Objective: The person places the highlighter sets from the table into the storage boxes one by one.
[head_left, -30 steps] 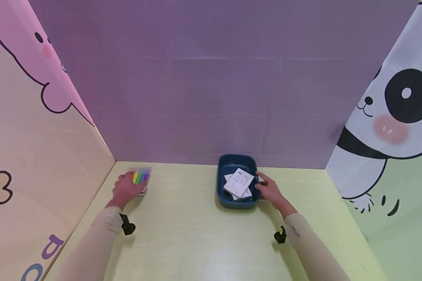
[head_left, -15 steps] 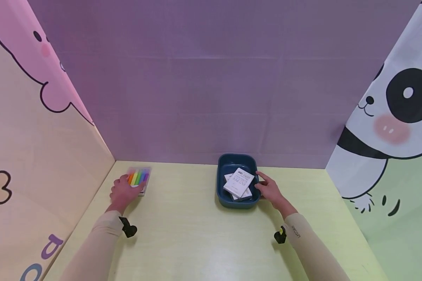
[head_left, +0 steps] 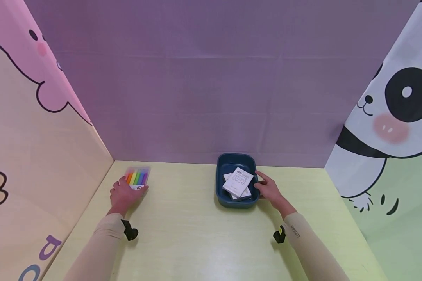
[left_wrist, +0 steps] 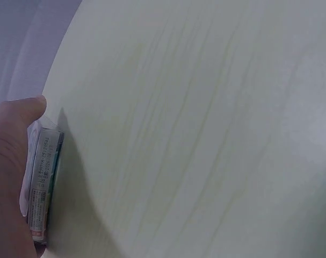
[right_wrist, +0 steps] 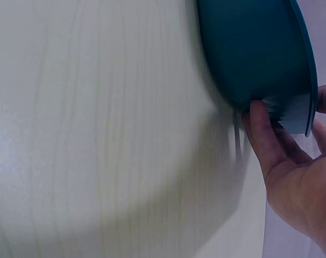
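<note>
At the table's far left, my left hand (head_left: 124, 195) lies over the near end of a clear pack of rainbow-coloured sticks (head_left: 137, 178). Its fingers are at the pack's left side and the thumb at its right. The left wrist view shows the thumb by one corner and a printed side face of the pack (left_wrist: 44, 183). My right hand (head_left: 269, 192) grips the right wall of a dark blue plastic bin (head_left: 219, 187), with fingertips over the rim. Inside the bin, a white printed flat box (head_left: 238, 182) rests crosswise on another white item (head_left: 246, 194).
Both things stand on a pale wood-grain table (head_left: 190, 234) near its back edge. A purple cloth wall (head_left: 197, 97) rises behind, with cartoon-printed panels at left and right.
My left hand has slid towards me along the pack, so more of the coloured sticks and a white label show. The right hand and the bin have stayed put.
</note>
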### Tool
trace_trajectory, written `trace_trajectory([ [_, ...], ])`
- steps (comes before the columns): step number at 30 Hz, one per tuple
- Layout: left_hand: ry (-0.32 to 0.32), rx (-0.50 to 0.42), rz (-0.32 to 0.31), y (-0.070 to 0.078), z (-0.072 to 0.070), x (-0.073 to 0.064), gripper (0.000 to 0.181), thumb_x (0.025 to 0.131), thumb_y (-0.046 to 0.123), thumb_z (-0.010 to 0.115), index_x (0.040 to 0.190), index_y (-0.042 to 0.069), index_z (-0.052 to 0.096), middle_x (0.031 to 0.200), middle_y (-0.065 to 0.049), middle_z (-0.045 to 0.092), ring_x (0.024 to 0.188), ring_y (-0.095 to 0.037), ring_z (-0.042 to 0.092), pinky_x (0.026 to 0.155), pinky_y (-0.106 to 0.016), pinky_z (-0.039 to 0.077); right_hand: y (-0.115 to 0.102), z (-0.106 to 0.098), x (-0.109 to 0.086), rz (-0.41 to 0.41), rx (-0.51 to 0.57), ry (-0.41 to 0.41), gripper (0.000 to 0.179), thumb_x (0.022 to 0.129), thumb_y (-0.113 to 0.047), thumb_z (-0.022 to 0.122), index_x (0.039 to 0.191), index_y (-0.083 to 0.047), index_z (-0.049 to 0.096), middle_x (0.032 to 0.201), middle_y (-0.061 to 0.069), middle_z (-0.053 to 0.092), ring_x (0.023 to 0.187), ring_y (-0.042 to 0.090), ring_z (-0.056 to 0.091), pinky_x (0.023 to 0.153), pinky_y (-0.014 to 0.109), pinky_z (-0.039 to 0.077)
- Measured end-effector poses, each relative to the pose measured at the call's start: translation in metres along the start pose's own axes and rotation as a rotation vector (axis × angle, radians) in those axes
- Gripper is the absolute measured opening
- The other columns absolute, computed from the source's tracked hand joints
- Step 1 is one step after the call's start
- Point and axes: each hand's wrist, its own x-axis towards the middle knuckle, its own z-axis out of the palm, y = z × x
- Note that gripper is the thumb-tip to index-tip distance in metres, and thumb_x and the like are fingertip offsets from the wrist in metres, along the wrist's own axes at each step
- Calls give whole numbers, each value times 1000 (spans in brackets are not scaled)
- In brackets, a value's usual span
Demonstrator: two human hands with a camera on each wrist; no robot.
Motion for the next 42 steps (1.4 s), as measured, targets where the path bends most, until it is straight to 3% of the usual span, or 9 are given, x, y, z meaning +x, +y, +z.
trace_trajectory([
  [12, 15, 34, -12, -1, 4, -5, 112, 78, 69, 62, 144, -9, 17, 120, -35, 37, 109, -53, 32, 91, -65, 33, -4, 0, 0, 3, -17, -3, 57, 97, -10, 54, 151, -22, 37, 129, 26, 51, 100, 33, 59, 73, 41, 57],
  [26, 53, 20, -14, -6, 7, -6, 103, 78, 65, 65, 137, -12, 29, 115, -32, 40, 105, -50, 34, 90, -64, 33, 1, 0, 3, 12, -18, -2, 57, 97, -11, 55, 150, -24, 39, 131, 26, 50, 103, 34, 58, 74, 40, 57],
  [42, 66, -7, 20, -9, 8, -7, 100, 77, 62, 67, 137, -9, 31, 116, -29, 41, 106, -47, 36, 89, -61, 37, -1, -1, 0, 7, -12, -3, 57, 97, -11, 55, 151, -22, 38, 129, 27, 50, 101, 34, 58, 73, 40, 57],
])
